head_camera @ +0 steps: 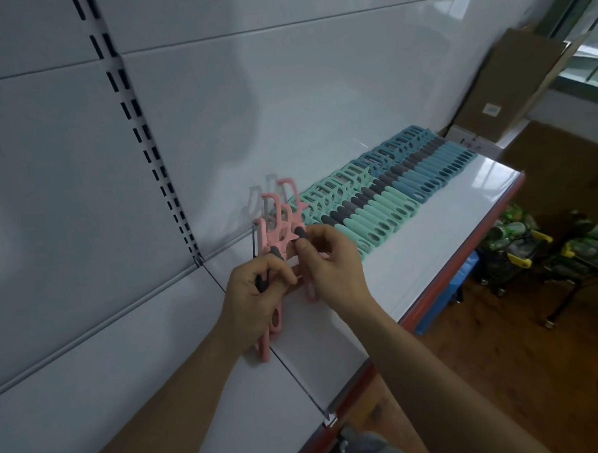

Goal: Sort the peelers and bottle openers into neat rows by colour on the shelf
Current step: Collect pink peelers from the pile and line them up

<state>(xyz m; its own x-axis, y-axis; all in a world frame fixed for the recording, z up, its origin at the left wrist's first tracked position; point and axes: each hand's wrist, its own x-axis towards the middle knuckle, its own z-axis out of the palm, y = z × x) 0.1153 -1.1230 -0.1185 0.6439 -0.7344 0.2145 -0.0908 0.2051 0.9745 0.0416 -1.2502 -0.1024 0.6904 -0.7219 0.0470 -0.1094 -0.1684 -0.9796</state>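
The left hand grips a bunch of pink peelers above the shelf, while the right hand pinches one of them. The pink row seems to be starting, so next lay each peeler flush beside the green row.

Both arms are bare and reach up and forward, the left forearm and right forearm converging until the hands nearly meet. The left hand shows its back to the camera, its fingers curled round the handles of a bunch of pink peelers. The right hand sits just beside it and slightly higher, wrist bent a little, with thumb and curled forefinger pinching a single pink peeler near its dark grip. The fingertips of the two hands are close together.
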